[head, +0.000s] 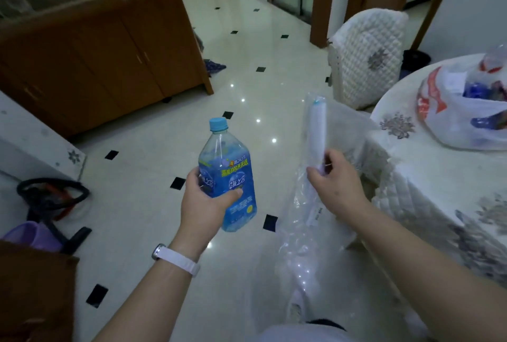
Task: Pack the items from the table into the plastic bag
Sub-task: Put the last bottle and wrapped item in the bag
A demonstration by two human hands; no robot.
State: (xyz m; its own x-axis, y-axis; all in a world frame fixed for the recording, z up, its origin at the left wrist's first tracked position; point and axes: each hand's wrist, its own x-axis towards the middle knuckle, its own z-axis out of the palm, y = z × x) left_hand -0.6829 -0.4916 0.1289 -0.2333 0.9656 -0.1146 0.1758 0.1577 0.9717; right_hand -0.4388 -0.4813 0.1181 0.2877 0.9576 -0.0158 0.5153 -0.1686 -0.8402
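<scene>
Left hand (204,199) is wrapped round the middle of one blue bottle (227,174), cap up, held out over the floor and off the desk (411,155). Right hand (336,185) pinches the top of a clear bag (299,245) together with one white roll (318,133). Can't tell if the roll is inside the bag or just against it. The bag hangs beside the desk edge. So two bags total: this one, plus a printed bag (450,122) sitting stuffed on the desk.
</scene>
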